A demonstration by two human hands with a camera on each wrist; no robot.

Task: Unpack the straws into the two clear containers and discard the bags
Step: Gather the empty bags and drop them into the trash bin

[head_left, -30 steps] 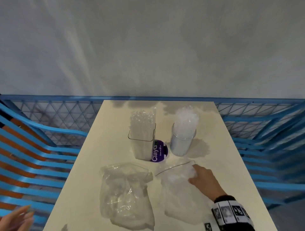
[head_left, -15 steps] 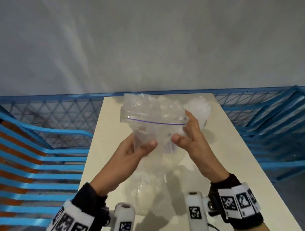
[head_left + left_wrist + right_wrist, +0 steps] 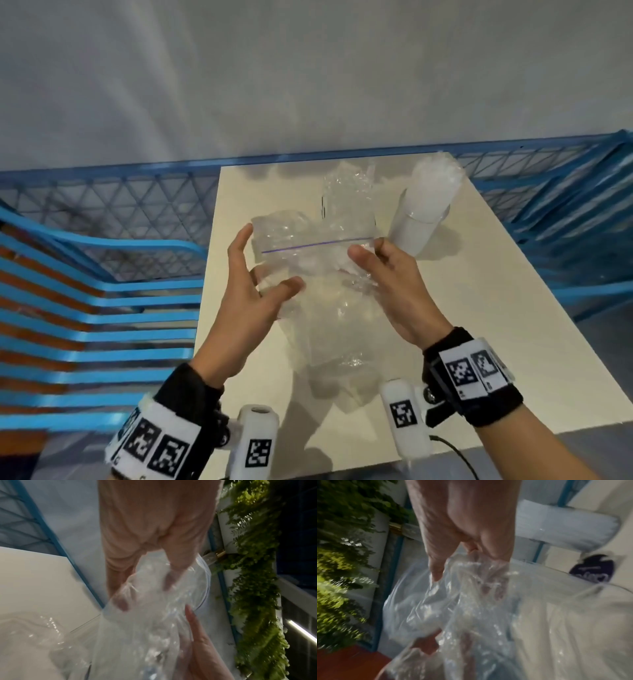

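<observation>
Aloft, clear bag (image 3: 318,270) between both hands, zip line level, body hanging

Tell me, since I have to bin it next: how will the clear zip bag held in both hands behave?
The zip bag looks crumpled and sagging between the left hand and right hand, so probably floppy and very light. Its glossy film may be slippery. It likely springs open unless balled up.

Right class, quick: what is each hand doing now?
Left hand: holding the clear bag, thumb and fingers round its side.
Right hand: holding the same bag's other side.
</observation>
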